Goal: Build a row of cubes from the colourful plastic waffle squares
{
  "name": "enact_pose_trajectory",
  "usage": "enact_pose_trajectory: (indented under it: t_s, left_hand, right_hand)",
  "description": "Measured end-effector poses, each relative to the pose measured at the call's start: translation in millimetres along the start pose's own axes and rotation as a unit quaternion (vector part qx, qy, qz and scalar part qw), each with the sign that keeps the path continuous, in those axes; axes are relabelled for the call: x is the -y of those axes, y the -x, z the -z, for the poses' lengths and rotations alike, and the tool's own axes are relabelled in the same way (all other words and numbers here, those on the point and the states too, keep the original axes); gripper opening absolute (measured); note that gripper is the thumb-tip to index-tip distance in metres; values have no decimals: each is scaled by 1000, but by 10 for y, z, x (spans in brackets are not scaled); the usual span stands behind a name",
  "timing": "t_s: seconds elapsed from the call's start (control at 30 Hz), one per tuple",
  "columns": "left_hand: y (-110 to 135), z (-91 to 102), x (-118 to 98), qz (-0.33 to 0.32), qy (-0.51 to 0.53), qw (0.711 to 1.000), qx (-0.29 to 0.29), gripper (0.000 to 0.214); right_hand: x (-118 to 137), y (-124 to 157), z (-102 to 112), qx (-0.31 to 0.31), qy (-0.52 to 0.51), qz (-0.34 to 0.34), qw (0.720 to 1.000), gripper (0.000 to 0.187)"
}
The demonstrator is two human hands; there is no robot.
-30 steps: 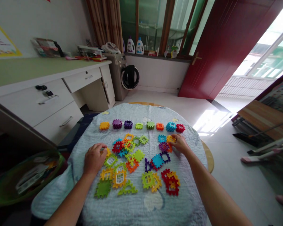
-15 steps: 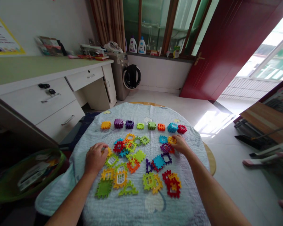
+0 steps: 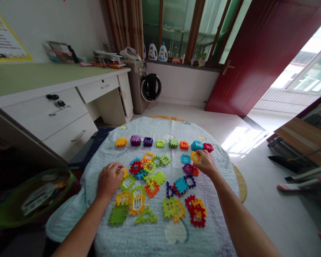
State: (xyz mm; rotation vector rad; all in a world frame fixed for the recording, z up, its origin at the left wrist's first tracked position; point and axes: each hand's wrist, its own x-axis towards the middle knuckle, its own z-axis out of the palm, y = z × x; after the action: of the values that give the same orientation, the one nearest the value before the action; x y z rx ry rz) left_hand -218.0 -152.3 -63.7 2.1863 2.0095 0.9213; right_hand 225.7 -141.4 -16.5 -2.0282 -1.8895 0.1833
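On the quilted round table [image 3: 139,242], right of the loose pile of flat tiles [image 3: 149,178]: right hand [image 3: 206,164] pinches a yellow tile [image 3: 195,156] at the fingertips, just near of the far row of assembled cubes [image 3: 163,143]. Left hand [image 3: 109,180] lies palm down at the pile's left edge. Its fingers curl onto an orange-yellow tile [image 3: 124,172]; can't tell if it is gripped.

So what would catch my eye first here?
The bright plastic tiles strewn over the round table's pale cloth, with a neat row of blocks along the far edge. The right hand pinches a yellow tile; the left hand rests on tiles at the left.
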Motion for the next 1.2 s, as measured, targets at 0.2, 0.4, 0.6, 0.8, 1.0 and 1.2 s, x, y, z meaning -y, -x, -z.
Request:
enact_pose_trajectory:
  t_s: [0.2,0.4,0.6,0.8,1.0,1.2]
  left_hand:
    - [14,19,-46,11,6,1000,1,27]
    - [-14,88,-58,13,16,999,-31,30]
    - [-35,271,-679,-69,-14,996,-55,36]
    - [-151,-86,-1651,-263,18,936,233,55]
    - [-413,-468,-2093,-289,-44,903,314,50]
    - [-542,-539,-2264,-311,-90,882,343,31]
  right_hand:
    - [791,228,-175,105,-8,146,984,41]
    - [871,271,-288,144,25,141,979,49]
    - [200,198,-146,-25,-124,84,988,44]
    - [-357,384,-321,-112,-32,-50,992,29]
    - [-426,481,-440,-107,1,-43,993,28]
    - [-351,467,-389,-110,16,-58,992,25]
